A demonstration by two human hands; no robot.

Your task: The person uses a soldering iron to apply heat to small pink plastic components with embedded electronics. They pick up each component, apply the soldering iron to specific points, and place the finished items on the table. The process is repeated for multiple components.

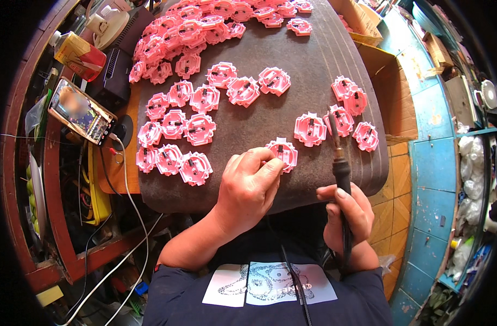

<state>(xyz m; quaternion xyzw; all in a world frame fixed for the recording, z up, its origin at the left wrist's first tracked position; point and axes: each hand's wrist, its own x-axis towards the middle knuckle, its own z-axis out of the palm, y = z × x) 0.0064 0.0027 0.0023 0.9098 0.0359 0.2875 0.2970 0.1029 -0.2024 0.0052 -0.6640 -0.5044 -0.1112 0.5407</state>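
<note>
Thumb and forefinger of our left hand (244, 183) touch the near left edge of a pink, roughly round plastic piece with black inner parts (282, 152), lying at the near middle of the dark brown, round-cornered tabletop (259, 125); whether they are clamped on it we cannot tell, since the hand covers the grip. To the right, the fingers of our right hand (350, 214) are closed around a black-handled soldering iron with a slim metal tip (341, 171), pointing toward the far side, beside a group of five similar pink pieces (310, 130). On the left we have nine more in three rows (199, 129), a loose trio (243, 91) farther off, and a large pink heap (191, 28) at the far left.
</note>
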